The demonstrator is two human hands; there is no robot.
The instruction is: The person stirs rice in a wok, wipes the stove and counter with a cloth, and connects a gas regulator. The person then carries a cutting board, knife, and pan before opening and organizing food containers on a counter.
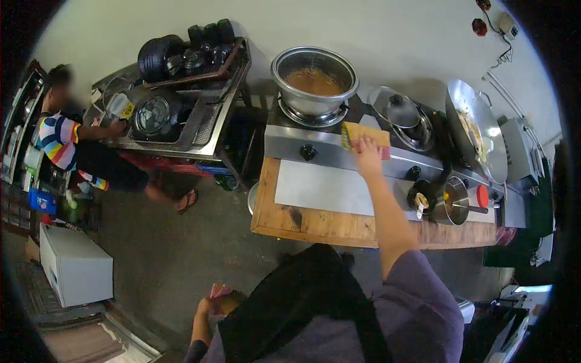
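Yellow cloth (349,134) is clamped in R hand (367,149) at front of stove (285,141), prob. as skin guard; pink cloth (219,291) is gripped in L hand (204,308), well apart from stove.

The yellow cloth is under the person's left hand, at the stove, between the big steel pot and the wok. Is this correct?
Not quite: the head view shows the yellow cloth under the right hand, not the left hand. It is indeed at the stove, between the big steel pot and the wok.
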